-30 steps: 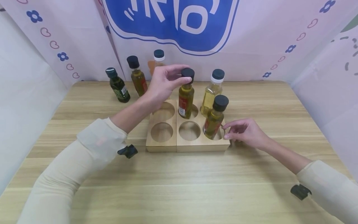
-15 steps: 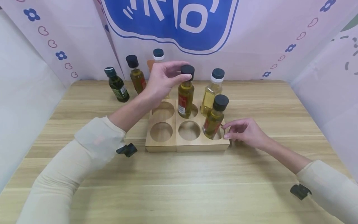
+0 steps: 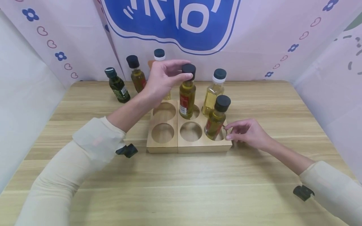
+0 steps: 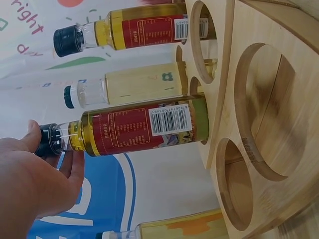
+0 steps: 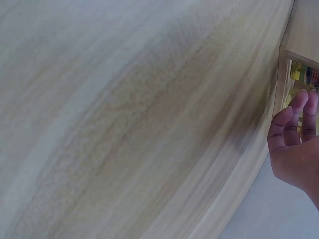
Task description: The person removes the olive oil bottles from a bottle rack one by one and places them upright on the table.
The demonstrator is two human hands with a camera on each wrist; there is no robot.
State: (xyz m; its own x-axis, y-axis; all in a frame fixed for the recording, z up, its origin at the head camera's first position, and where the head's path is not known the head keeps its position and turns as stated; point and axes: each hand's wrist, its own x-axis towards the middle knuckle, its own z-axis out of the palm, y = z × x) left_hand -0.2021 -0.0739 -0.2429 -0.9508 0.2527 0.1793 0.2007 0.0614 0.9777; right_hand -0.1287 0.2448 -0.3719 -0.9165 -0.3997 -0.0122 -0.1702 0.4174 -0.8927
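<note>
My left hand [image 3: 162,78] pinches the black cap of a red-labelled oil bottle [image 3: 187,97] between thumb and fingers. The bottle stands nearly upright, its base at the back middle hole of the wooden bottle rack [image 3: 162,145]. In the left wrist view, the barcode on that oil bottle [image 4: 124,129] faces the camera. Another red-labelled oil bottle [image 3: 215,122] leans in the front right hole, and a pale oil bottle [image 3: 212,95] sits in the back right one. My right hand [image 3: 250,133] grips the rack's right end, fingers curled at its rim.
Left of the rack stand a small dark green bottle [image 3: 119,89] and a black-capped oil bottle [image 3: 138,77]. Partly hidden behind my left hand is a green-capped pale bottle [image 3: 159,55]. A printed cloth [image 3: 246,59] hangs behind the wooden table [image 3: 181,185].
The view has shifted slightly. My left hand keeps its pinch on the bottle cap, and the bottle remains at the back middle hole. The right hand stays at the rack's end.
</note>
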